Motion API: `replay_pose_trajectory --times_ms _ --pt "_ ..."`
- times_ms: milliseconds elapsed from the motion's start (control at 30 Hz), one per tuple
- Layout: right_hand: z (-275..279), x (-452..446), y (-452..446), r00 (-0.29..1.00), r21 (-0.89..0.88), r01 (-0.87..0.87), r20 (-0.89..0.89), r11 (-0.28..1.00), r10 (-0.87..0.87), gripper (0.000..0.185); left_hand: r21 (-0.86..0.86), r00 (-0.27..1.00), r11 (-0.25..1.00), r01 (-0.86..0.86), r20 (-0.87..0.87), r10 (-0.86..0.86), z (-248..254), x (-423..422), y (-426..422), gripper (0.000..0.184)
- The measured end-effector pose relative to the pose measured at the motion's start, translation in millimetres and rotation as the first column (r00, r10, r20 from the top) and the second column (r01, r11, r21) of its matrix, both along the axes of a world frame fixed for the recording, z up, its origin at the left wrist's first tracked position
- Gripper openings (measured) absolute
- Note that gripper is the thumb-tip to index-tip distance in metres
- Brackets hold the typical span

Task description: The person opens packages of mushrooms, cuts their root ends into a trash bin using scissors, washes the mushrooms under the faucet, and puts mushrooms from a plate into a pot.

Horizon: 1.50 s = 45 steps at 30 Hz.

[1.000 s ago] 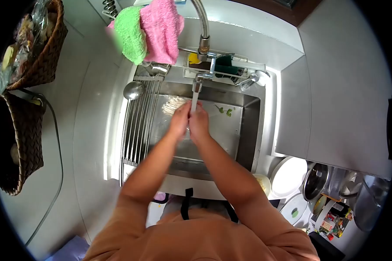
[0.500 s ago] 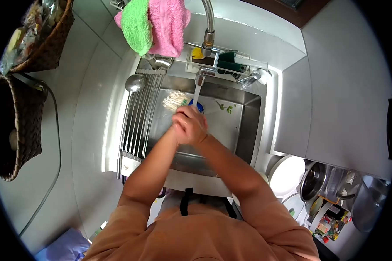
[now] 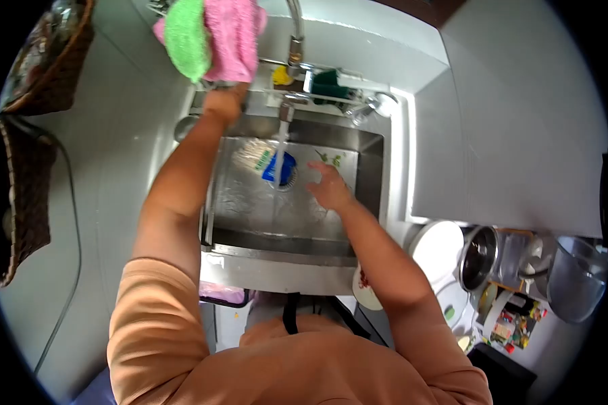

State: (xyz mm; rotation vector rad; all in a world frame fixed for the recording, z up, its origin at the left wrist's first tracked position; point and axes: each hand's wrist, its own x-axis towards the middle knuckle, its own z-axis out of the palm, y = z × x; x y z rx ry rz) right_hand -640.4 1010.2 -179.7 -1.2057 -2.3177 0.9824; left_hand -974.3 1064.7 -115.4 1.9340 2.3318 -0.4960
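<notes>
My left hand (image 3: 224, 102) reaches to the back left of the sink, just under the hanging pink towel (image 3: 231, 40). Its fingers are partly hidden there, so whether it grips anything is unclear. Over the right half of the steel sink basin (image 3: 290, 243), my right hand (image 3: 330, 186) is open and holds nothing, its fingers apart. Water runs from the tap (image 3: 288, 108) onto a blue, green and white packet of enoki mushrooms (image 3: 255, 155) near the drain. Some green leaf sprigs (image 3: 332, 160) lie on the basin floor behind my right hand.
A green towel (image 3: 188, 44) hangs beside the pink one. Behind the tap, a rack holds a yellow item (image 3: 282, 75) and a dark green pad (image 3: 328, 86). Woven baskets (image 3: 30, 196) stand at left. White plates (image 3: 439, 250) and a clear jug (image 3: 577, 277) are at right.
My hands were clasped together under the running water and have parted. The left went up and left to the towels; the right moved right and opened. The view has shifted slightly.
</notes>
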Motion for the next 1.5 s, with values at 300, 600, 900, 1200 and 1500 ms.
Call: replay_pose_trajectory --times_ms 300,600,900,1200,1500 --pt "222.4 71.3 60.7 0.971 -0.401 -0.236 -0.143 0.885 0.194 0.024 0.383 0.955 0.919 -0.094 0.297 -0.027 39.5 130.5 -75.2 0.036" --pt "106.6 60.6 -3.9 0.987 0.026 -0.145 0.078 0.989 0.143 0.033 0.451 0.834 0.875 -0.177 0.54 -0.11 11.4 190.8 -177.8 0.04" --pt "54.5 101.3 -78.2 0.943 0.324 0.114 0.263 0.939 -0.205 0.036 -0.027 0.894 0.993 0.113 0.439 -0.09 18.0 266.3 -204.7 0.055" --pt "87.8 290.5 -173.3 0.609 0.353 0.779 -0.234 0.518 -0.758 0.033 -0.275 0.17 0.96 0.056 0.95 0.262 -64.1 330.6 -204.9 0.047" --pt "-4.6 386.8 -218.3 0.27 -0.3 0.921 0.036 0.247 -0.962 0.05 -0.461 0.054 0.887 -0.037 0.885 0.462 -50.8 360.0 -211.8 0.034"
